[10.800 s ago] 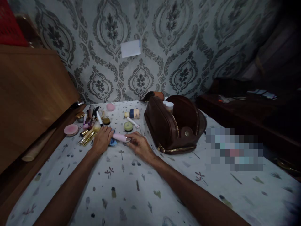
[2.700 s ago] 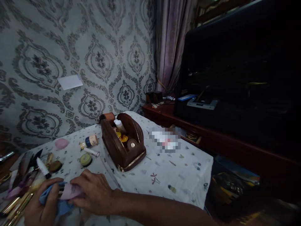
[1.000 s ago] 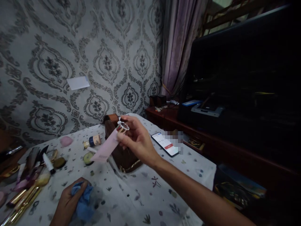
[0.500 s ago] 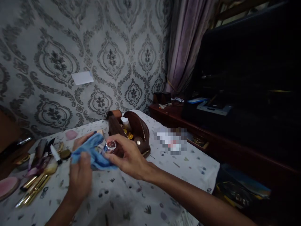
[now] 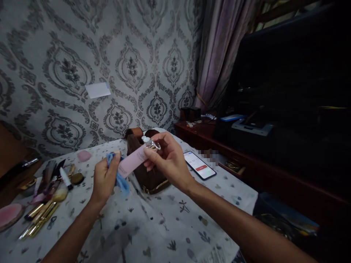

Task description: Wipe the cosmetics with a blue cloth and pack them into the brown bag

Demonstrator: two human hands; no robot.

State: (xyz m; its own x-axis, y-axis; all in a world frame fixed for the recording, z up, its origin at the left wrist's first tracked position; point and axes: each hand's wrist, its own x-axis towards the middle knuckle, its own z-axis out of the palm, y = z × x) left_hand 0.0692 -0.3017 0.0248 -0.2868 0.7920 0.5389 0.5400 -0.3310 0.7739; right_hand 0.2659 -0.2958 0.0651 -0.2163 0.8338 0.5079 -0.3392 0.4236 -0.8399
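Note:
A pink tube with a shiny silver cap is held at a slant above the table. My right hand pinches it around the cap end. At its lower end my left hand is closed on a crumpled blue cloth, pressed against the tube. Directly behind both hands stands an open brown bag, with white caps showing at its mouth; the rest of its contents is mostly hidden by my right hand and the tube.
Makeup items, among them gold tubes, a white tube and a pink compact, lie at the left. A pink sponge rests farther back. Right of the bag lies a lit phone. A dark red cabinet borders the table.
The pink tube, largely covered by the cloth before, now shows along its length. My right hand has moved right and up with the cap end; the cloth has bunched up in my left hand.

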